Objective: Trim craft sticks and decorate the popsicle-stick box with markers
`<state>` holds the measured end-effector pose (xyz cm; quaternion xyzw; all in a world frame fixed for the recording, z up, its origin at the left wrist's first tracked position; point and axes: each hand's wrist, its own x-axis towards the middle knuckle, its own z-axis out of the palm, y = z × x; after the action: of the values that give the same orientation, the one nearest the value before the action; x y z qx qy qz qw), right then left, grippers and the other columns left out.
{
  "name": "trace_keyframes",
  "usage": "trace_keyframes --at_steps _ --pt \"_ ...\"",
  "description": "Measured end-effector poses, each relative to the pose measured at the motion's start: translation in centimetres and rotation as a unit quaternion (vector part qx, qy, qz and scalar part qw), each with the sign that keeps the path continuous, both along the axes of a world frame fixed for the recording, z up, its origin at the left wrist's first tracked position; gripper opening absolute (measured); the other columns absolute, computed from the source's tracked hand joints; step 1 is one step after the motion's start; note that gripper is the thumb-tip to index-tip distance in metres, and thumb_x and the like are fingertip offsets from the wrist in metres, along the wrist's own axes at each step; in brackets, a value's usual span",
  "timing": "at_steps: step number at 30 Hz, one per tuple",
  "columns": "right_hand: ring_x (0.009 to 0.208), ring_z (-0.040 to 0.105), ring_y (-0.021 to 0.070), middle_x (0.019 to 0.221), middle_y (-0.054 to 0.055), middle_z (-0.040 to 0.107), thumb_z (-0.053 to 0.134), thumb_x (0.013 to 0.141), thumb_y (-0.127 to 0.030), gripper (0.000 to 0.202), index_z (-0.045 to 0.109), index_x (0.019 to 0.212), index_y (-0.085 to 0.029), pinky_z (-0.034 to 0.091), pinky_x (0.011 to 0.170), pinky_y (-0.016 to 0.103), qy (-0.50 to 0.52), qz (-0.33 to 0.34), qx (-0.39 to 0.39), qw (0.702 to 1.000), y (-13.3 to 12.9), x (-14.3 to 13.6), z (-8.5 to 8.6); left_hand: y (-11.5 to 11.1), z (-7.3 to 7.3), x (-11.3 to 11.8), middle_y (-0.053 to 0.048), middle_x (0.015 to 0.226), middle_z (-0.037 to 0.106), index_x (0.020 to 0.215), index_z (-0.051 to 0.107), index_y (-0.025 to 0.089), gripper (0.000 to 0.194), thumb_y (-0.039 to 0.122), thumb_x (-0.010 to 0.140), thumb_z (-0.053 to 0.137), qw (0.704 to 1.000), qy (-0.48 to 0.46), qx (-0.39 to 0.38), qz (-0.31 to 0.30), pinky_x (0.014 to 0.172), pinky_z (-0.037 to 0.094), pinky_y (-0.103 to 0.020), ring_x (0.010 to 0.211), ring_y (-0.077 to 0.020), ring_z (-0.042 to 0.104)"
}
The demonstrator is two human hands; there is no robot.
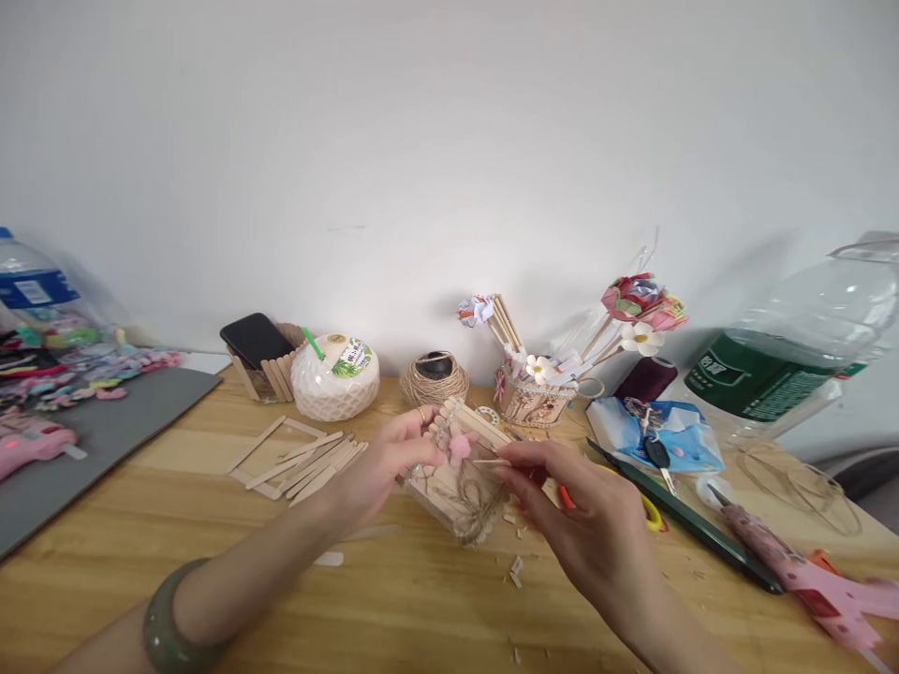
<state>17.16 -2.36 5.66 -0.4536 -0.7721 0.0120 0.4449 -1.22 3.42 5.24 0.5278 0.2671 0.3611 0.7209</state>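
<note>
A small craft piece of wooden sticks [435,494], with a pink flower [460,446] and a twine bow [478,508] on it, is tilted above the table's middle. My left hand [393,459] grips its left edge, thumb on the near face and the other fingers partly hidden. From the right, my right hand [562,482] pinches a short thin stick [490,462] between thumb and forefinger, its tip over the piece beside the pink flower.
Loose craft sticks [309,465] lie at left, near a white coconut [335,379] and phone [253,339]. Behind are a twine ball [434,379] and decorated box [534,402]. Right: dark green tool [692,520], pink glue gun [807,580], large bottle [779,356]. Wood scraps [516,569] lie in front.
</note>
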Motion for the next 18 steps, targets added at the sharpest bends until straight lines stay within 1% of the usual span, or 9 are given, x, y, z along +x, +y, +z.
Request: trace_keyframes --at_steps 4,7,9,11,14,18 --pt "0.059 0.060 0.0140 0.067 0.001 0.064 0.057 0.082 -0.013 0.009 0.061 0.077 -0.020 0.048 0.054 0.024 0.016 0.006 -0.022 1.000 0.06 -0.21 0.04 -0.40 0.19 0.17 -0.004 0.099 0.065 0.103 0.058 0.017 0.036 0.009 0.069 0.052 1.000 -0.006 0.004 -0.001 0.075 0.043 -0.028 0.090 -0.0199 0.058" --pt "0.061 0.059 0.0143 0.069 0.001 0.062 0.057 0.081 -0.011 0.011 0.061 0.076 -0.019 0.048 0.055 0.025 0.021 0.015 -0.021 0.999 0.10 -0.23 0.18 -0.70 0.34 0.27 -0.003 0.098 0.065 0.103 0.058 0.018 0.038 0.007 0.067 0.051 1.000 -0.006 0.008 -0.001 0.076 0.043 -0.027 0.094 -0.0200 0.057" --pt "0.061 0.059 0.0139 0.069 0.001 0.062 0.057 0.082 -0.011 0.011 0.062 0.076 -0.020 0.048 0.055 0.025 0.020 0.017 -0.019 0.999 0.04 -0.24 0.20 -0.87 0.42 0.30 -0.003 0.096 0.065 0.102 0.058 0.018 0.038 0.008 0.066 0.051 1.000 -0.004 0.009 -0.002 0.074 0.042 -0.027 0.092 -0.0202 0.057" --pt "0.061 0.058 0.0135 0.070 0.001 0.061 0.058 0.082 -0.012 0.011 0.062 0.077 -0.020 0.048 0.056 0.024 0.016 0.017 -0.008 1.000 -0.08 -0.28 0.12 -0.99 0.46 0.30 -0.003 0.094 0.065 0.102 0.058 0.018 0.038 0.008 0.065 0.051 1.000 -0.004 0.008 -0.005 0.073 0.042 -0.027 0.087 -0.0196 0.058" --pt "0.063 0.059 0.0135 0.072 0.002 0.062 0.059 0.081 -0.011 0.010 0.063 0.079 -0.019 0.048 0.056 0.024 0.003 0.010 0.033 0.999 -0.26 -0.36 -0.05 -1.03 0.40 0.29 -0.002 0.094 0.065 0.103 0.057 0.017 0.039 0.008 0.066 0.051 1.000 -0.003 0.014 -0.009 0.073 0.041 -0.027 0.082 -0.0179 0.057" --pt "0.064 0.060 0.0139 0.072 0.003 0.063 0.058 0.081 -0.008 0.010 0.062 0.079 -0.018 0.049 0.057 0.024 -0.018 -0.002 0.067 0.998 -0.39 -0.43 -0.10 -0.93 0.21 0.29 -0.003 0.098 0.064 0.107 0.055 0.017 0.042 0.008 0.066 0.050 1.000 -0.002 0.019 -0.013 0.077 0.041 -0.028 0.087 -0.0188 0.056"
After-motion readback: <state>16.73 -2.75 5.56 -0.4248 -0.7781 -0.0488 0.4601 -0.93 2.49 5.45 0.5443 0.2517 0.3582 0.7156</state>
